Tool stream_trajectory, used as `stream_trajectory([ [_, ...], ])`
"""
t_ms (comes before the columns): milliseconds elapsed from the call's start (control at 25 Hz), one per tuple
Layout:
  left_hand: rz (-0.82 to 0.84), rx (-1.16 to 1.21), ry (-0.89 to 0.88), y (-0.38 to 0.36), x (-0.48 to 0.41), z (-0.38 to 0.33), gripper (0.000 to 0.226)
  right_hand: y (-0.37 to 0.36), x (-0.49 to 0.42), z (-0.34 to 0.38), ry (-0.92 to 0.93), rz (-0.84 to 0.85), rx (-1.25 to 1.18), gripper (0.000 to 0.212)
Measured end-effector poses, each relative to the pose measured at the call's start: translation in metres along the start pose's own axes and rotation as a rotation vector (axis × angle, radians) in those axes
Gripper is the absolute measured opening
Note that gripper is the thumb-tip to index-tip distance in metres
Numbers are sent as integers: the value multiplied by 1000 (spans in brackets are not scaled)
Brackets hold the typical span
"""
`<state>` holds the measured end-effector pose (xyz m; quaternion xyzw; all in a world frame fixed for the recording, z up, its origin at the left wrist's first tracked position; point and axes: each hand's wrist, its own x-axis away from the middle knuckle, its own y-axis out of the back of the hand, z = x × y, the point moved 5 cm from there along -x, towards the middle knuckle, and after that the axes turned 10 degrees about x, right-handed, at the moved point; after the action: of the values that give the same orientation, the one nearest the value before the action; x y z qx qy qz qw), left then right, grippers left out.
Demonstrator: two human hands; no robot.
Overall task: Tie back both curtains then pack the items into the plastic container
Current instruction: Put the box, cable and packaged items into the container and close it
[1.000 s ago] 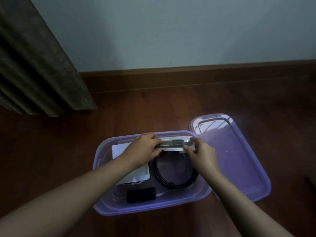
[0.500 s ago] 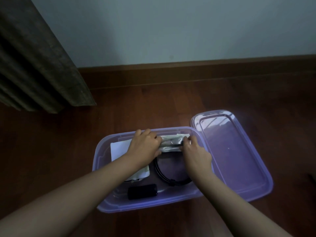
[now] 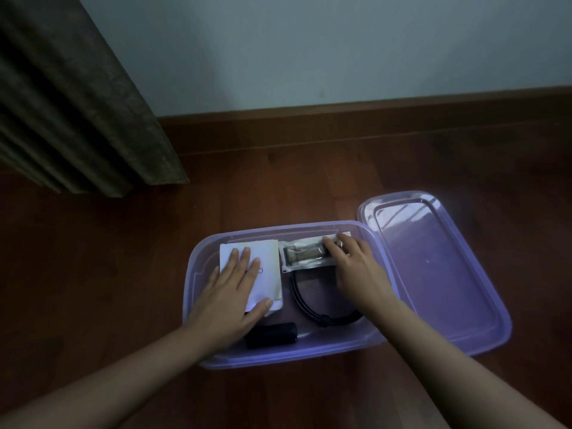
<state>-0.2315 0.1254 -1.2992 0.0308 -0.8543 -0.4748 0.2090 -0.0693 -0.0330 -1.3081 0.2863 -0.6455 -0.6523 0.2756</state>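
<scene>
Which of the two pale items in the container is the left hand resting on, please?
The white folded pouch at left; the right hand touches the clear packet instead.

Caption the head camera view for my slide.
Packing: left hand flat on a white packet, right hand on a pouch, inside the open container.

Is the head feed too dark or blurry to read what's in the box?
Head view: dim and bluish, no hard shadows; box contents readable, the black item barely; faint glare streaks on the lid; left hand and right hand sharp, no motion blur.
</scene>
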Motion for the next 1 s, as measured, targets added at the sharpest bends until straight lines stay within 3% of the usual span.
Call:
stream_trajectory([
  [200, -71, -28, -2, -1, 5, 1, 90, 11, -2, -1, -45, -32, -88, 54],
  [360, -145, -15, -26, 18, 4, 0, 91, 50, -1, -32, -146, -336, -197, 38],
  [440, -208, 16, -7, 31, 0, 9, 91, 55, -1, -76, -286, -388, -216, 34],
  [560, -285, 28, 95, 40, -6, 33, 96, 20, 11, -153, -604, -137, -139, 47],
  [680, -285, 64, 127, 36, -10, 42, 98, -19, 56, -206, -1083, 253, -221, 85],
  [720, -286, 84, 122, 34, -11, 42, 97, -24, 65, -215, -1150, 289, -254, 92],
  [880, -321, 125, 99, 33, -12, 43, 92, -20, 64, -223, -1137, 249, -235, 98],
  [1000, -335, 127, 90, 33, -13, 43, 83, -10, 55, -227, -1178, 162, -318, 93],
])
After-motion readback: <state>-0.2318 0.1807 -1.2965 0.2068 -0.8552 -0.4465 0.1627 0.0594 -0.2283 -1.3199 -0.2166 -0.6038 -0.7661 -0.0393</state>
